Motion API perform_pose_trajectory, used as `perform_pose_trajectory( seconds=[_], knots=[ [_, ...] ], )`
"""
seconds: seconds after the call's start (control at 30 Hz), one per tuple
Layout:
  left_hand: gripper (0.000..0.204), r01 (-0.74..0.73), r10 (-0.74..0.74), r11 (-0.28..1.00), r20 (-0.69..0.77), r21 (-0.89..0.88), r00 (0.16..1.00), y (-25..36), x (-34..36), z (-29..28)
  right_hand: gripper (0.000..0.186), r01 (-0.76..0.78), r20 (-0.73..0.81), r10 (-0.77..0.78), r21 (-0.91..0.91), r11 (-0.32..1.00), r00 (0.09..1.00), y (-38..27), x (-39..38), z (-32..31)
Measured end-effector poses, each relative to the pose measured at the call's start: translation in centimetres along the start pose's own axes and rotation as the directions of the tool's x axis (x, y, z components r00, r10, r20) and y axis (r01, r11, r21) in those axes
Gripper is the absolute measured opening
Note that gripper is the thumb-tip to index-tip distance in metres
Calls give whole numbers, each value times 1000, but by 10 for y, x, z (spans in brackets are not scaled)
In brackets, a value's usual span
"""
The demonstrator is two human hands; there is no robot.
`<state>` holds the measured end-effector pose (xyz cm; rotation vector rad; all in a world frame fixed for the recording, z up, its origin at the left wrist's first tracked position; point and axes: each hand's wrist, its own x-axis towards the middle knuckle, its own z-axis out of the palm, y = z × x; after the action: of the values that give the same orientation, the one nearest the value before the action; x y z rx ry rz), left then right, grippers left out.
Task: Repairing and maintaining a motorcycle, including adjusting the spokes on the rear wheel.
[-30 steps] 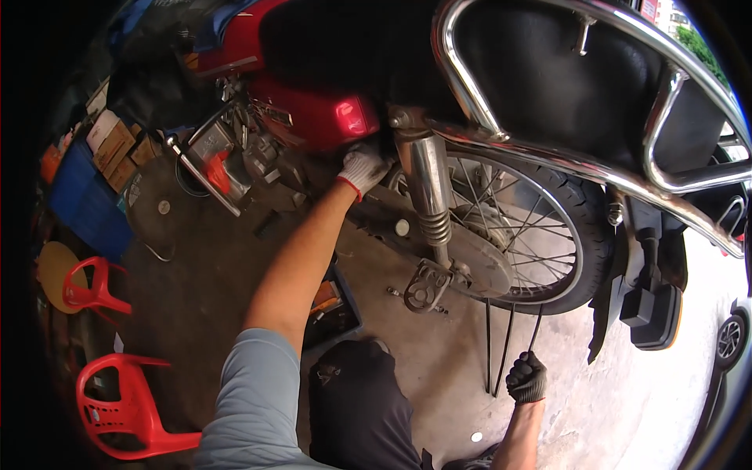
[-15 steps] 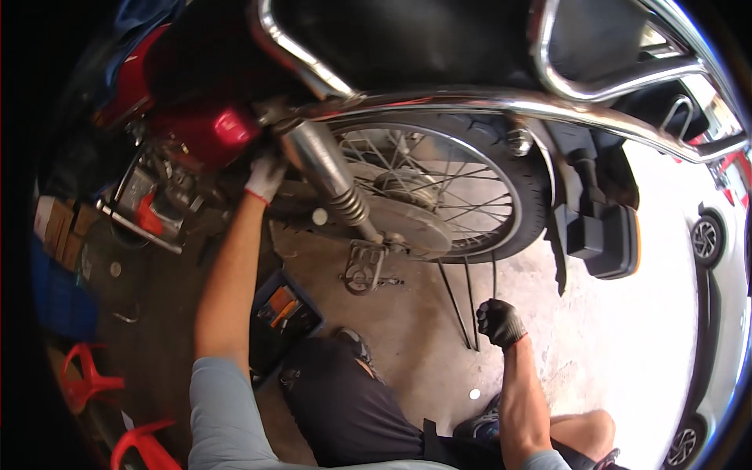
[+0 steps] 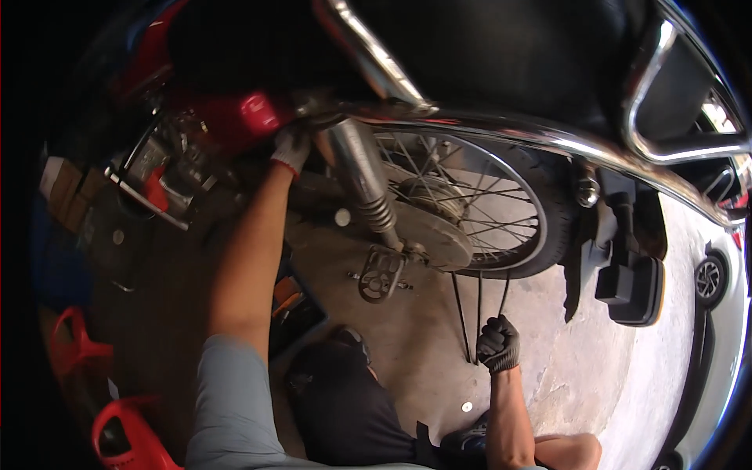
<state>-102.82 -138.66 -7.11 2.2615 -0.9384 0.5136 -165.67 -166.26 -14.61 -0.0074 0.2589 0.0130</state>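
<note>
Working low beside a motorbike (image 3: 439, 125), spread across the upper part of the view with tail to the right. Reaching forward with the left hand (image 3: 291, 149), in a pale glove with a red cuff, to just below the red side cover (image 3: 259, 113), near the shock absorber (image 3: 356, 160). Cannot tell about that grip, whether grasping or merely touching, with fingers hidden in shadow. Clenching the right hand (image 3: 499, 345), dark-gloved, around the lower end of a thin rod (image 3: 505, 291), placed upright between fist and bottom edge of the back wheel (image 3: 435, 196). (Just to the left, seeing two more dark rods (image 3: 479, 313), close together at the foot.) Noting a metal footrest (image 3: 381, 274) below the shock absorber; on the concrete floor (image 3: 423, 345) near the left forearm, a dark box (image 3: 313, 324) with orange things inside; at far right, a pale car (image 3: 724, 329).
</note>
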Motion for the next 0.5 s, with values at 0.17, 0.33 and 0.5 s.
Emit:
perform_pose_trajectory(
  seconds=[0.17, 0.33, 0.5],
  knots=[
    [47, 70, -117, 949, -134, -307, 984, 8, 1, -4, 35, 11, -72, -13, -27, 1000, 997, 13, 10, 9],
    [49, 98, -226, 844, -183, -527, 957, 41, 0, 23, 34, 91, -148, -93, -25, 996, 985, 20, 16, 13],
    [45, 41, -98, 968, -220, -248, 971, 65, 2, 36, 33, 191, -221, -205, -84, 978, 953, 21, 19, 11]
  ],
)
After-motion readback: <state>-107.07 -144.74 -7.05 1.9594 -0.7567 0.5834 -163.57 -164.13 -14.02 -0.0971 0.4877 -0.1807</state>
